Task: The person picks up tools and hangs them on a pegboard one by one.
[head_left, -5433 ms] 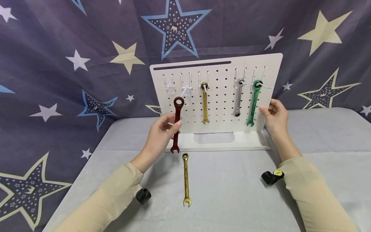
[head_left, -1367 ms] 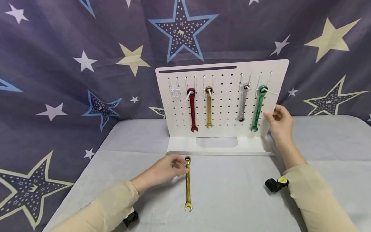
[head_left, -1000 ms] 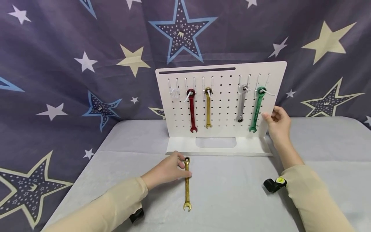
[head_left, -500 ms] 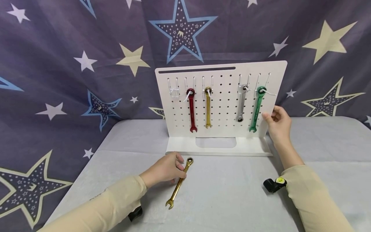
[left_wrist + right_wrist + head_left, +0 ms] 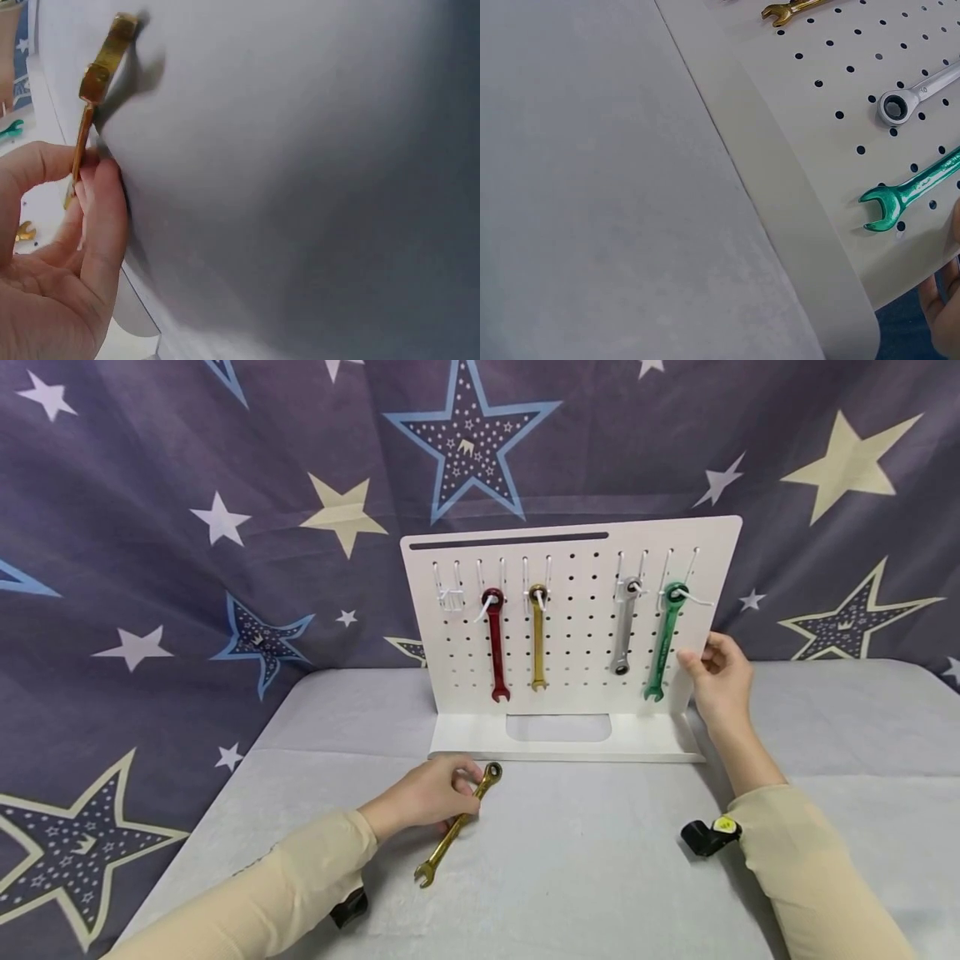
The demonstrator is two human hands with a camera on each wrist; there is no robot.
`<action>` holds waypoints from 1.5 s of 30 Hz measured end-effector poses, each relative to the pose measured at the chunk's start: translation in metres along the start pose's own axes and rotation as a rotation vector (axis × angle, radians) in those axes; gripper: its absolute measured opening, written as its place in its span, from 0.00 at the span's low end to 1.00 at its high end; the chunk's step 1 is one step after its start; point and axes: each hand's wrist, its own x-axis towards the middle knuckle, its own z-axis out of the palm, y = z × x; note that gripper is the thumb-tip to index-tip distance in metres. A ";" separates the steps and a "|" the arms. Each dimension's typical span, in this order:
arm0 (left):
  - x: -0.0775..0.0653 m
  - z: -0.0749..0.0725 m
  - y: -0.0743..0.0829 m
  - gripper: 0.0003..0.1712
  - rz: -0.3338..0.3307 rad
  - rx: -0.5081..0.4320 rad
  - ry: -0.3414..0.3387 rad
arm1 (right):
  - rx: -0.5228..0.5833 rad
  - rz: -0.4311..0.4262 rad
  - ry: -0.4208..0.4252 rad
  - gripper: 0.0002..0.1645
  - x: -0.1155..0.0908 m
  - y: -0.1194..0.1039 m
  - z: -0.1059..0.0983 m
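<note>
My left hand (image 5: 438,793) pinches a gold combination wrench (image 5: 447,841) by its shaft, just above the tabletop. Its ring end points away to the right, its open end toward the near left. In the left wrist view, thumb and fingers close on the wrench (image 5: 109,60), whose shadow falls beside it. My right hand (image 5: 723,685) grips the right edge of a white pegboard (image 5: 652,533). On the board's hooks hang a red wrench (image 5: 497,647), another gold wrench (image 5: 538,647), a silver wrench (image 5: 625,627) and a green wrench (image 5: 665,639).
An unoccupied white hook (image 5: 452,600) sits at the board's far left. The board's base has a raised front lip (image 5: 570,757) close beyond the left hand. Grey cloth covers the table (image 5: 600,860); a star-patterned curtain (image 5: 300,435) hangs behind.
The red wrench went from my left hand onto the second hook. My left hand then took the gold wrench from the table and turned it slantwise, open end leftward. My right hand stays on the board.
</note>
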 end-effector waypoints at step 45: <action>-0.002 -0.041 0.023 0.15 0.274 -0.246 0.491 | 0.008 -0.013 0.007 0.21 -0.001 -0.001 0.000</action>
